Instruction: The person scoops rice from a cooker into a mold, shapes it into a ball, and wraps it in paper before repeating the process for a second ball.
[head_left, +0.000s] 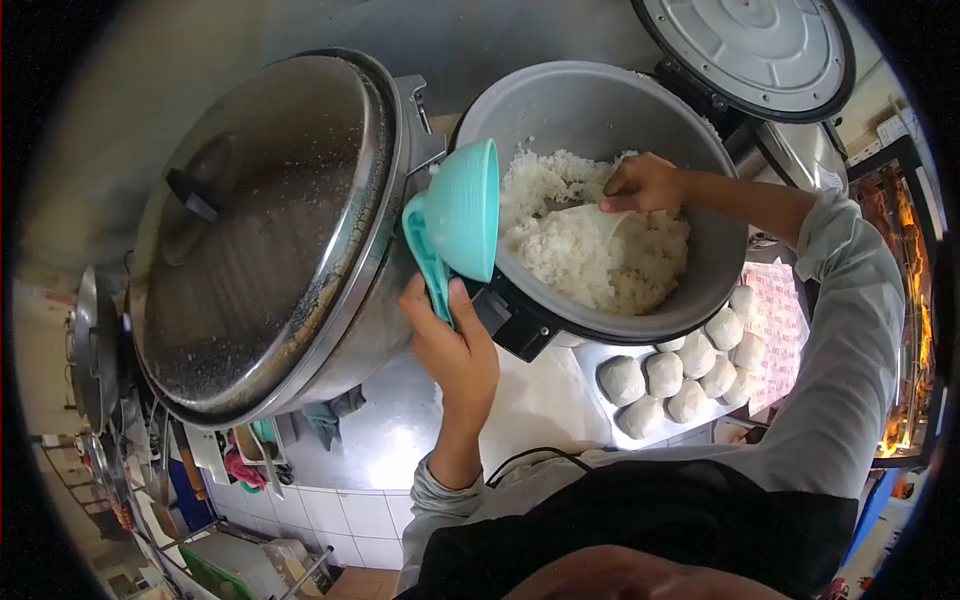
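Observation:
My left hand (458, 350) is closed around the handle of a turquoise bowl-shaped scoop (462, 215), tilted on its side at the left rim of a large grey rice pot (715, 165). Inside the pot lies white cooked rice (565, 262). My right hand (643, 185) reaches over the pot's right side and grips a pale rice paddle (590, 215), whose blade is partly sunk in the rice. What the turquoise scoop holds is hidden by its tilt.
Left of the pot stands a big metal vessel with a domed lid (270, 240). The rice pot's round lid (755, 50) is raised at the top right. Several wrapped white packets (664, 375) lie below the pot. Flames (912, 300) show at the far right.

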